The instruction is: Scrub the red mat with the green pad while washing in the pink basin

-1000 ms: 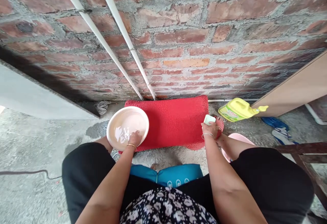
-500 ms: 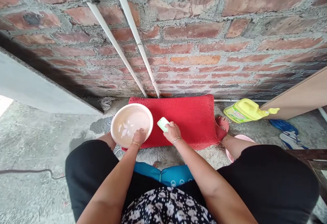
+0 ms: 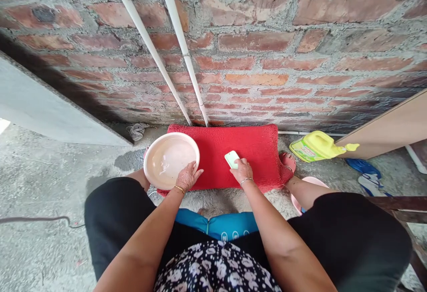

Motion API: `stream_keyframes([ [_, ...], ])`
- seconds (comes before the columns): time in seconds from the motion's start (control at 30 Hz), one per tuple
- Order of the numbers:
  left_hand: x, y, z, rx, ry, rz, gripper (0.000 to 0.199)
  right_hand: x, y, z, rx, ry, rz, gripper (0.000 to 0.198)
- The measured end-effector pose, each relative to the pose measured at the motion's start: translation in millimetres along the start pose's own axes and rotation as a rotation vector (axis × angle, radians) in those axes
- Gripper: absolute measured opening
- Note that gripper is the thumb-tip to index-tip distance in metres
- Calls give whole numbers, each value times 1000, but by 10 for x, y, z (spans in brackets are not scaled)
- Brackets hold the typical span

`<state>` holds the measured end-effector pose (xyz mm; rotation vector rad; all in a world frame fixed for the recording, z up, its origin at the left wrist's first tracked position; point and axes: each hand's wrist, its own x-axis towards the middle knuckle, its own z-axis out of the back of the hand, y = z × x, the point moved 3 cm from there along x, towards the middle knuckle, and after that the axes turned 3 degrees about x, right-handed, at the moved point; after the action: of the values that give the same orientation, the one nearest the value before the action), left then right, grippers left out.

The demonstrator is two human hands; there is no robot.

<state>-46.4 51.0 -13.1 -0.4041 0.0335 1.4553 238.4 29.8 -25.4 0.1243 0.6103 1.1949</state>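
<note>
Basin (image 3: 147, 163) holding water (image 3: 165, 158); left hand (image 3: 188, 176) over rim.

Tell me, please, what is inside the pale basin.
The basin holds water with bright reflections on it. The left hand covers part of its near right side, so whatever lies behind the hand is hidden.

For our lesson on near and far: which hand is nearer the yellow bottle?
Right: the right hand is left of the bottle; the left hand is farther left, at the basin.
</note>
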Motion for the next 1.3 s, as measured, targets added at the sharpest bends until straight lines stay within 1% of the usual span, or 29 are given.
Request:
stream_keyframes([
  [0.07, -14, -44, -34, 70, 41, -42, 61, -23, -224, 116, 27, -34, -94, 39],
  [0.13, -18, -74, -57, 141, 89, -33, 63, -73, -498, 238, 80, -74, -222, 40],
  [0.2, -15, -97, -61, 189, 119, 0, 62, -149, -809, 363, 177, -139, -416, 43],
  [0.27, -12, -123, -59, 205, 130, -1, 60, -234, -1089, 470, 272, -221, -627, 47],
  [0.33, -13, -142, -63, 212, 133, -17, 60, -286, -1246, 534, 315, -286, -778, 45],
  [0.37, -16, -145, -69, 216, 133, -22, 60, -285, -1253, 545, 321, -319, -798, 43],
  [0.43, -24, -142, -89, 224, 130, -28, 60, -229, -1110, 508, 339, -380, -736, 40],
  [0.47, -29, -138, -100, 226, 126, -33, 60, -178, -961, 455, 353, -398, -660, 39],
  [0.53, -41, -131, -120, 222, 117, -44, 60, -52, -534, 284, 363, -376, -434, 40],
  [0.63, -55, -122, -136, 211, 123, -50, 62, 102, 244, -74, 283, -209, -71, 39],
  [0.7, -59, -121, -132, 207, 135, -53, 63, 148, 690, -293, 173, -89, 100, 36],
  [0.77, -60, -122, -117, 205, 146, -54, 64, 166, 996, -446, 48, 7, 215, 34],
  [0.83, -61, -124, -96, 205, 159, -48, 64, 176, 1145, -524, -51, 68, 295, 32],
  [0.87, -60, -125, -86, 204, 165, -45, 64, 183, 1161, -535, -81, 84, 309, 32],
  [0.93, -55, -128, -67, 200, 172, -40, 63, 202, 1093, -512, -100, 88, 277, 35],
  [1.03, -43, -134, -50, 194, 185, -33, 63, 231, 818, -391, -62, 46, 156, 39],
  [1.1, -38, -139, -42, 194, 189, -31, 63, 238, 561, -265, -33, -7, 84, 41],
  [1.17, -35, -143, -36, 198, 185, -28, 63, 230, 245, -113, -17, -69, 2, 41],
  [1.3, -35, -140, -31, 201, 179, -19, 63, 144, -520, 218, 20, -194, -213, 42],
])
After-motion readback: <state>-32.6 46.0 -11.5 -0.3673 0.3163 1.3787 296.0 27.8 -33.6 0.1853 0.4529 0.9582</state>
